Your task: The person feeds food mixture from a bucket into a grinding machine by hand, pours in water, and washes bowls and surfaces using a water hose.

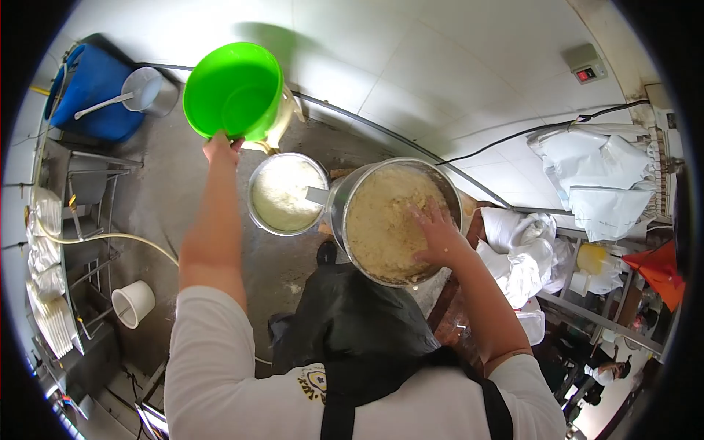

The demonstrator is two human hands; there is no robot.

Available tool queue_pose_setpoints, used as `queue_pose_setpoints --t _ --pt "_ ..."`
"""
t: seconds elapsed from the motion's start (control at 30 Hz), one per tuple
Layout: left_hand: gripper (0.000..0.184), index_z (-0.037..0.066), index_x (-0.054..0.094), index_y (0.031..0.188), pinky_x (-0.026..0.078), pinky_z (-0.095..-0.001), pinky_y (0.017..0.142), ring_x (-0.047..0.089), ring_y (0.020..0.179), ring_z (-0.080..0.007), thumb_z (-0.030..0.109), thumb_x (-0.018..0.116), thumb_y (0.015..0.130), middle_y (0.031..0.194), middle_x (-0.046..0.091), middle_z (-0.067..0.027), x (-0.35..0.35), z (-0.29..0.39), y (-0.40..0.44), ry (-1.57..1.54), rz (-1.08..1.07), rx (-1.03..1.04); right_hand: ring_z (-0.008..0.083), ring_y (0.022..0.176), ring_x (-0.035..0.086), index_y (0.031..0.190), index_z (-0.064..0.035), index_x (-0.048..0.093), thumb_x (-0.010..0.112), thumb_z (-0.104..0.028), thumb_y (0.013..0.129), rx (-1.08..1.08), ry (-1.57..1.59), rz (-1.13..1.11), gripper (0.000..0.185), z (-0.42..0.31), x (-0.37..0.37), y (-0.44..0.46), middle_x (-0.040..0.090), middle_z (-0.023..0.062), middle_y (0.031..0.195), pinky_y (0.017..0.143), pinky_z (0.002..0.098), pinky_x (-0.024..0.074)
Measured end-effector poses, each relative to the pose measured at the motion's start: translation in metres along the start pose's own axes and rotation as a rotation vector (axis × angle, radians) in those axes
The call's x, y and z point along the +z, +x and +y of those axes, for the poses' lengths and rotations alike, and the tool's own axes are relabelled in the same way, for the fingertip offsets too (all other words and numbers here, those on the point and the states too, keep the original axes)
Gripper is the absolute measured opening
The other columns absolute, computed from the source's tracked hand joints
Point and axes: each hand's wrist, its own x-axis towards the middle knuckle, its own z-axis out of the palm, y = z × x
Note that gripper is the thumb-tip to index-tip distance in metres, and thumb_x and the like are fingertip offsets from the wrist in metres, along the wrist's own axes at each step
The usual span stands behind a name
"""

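Note:
My left hand [222, 147] grips the near rim of a bright green plastic tub [233, 88], which is tilted so that its inside faces me. No contents show in the tub. A large metal mixing bowl [336, 209] holds pale, crumbly dough [385, 220]. My right hand [436, 233] rests on the dough at the right side of the bowl, fingers spread. Left of the bowl stands a metal pot [257, 216] with white flour-like powder [286, 191] in it. A flat grey metal piece [317, 195] juts over the pot's right edge.
A blue barrel [92, 92] and a metal pot with a ladle [158, 103] stand back left. A white bucket [134, 303] lies near the left rack. White sacks [517, 249] sit on the right. A black cable [513, 137] runs along the wall.

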Motion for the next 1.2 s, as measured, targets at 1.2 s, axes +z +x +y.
queue_pose_setpoints --t 1.2 --pt "0.035 -0.002 0.062 0.128 0.058 -0.0302 0.071 0.069 0.083 -0.0160 0.025 0.064 0.105 0.107 0.071 -0.0089 -0.141 -0.047 -0.457 0.602 -0.456 -0.006 0.0430 0.141 0.048 0.138 -0.0203 0.068 0.071 -0.033 0.087 -0.136 -0.131 -0.042 0.052 -0.018 0.063 0.012 0.057 0.0136 0.149 0.112 0.0763 0.0312"
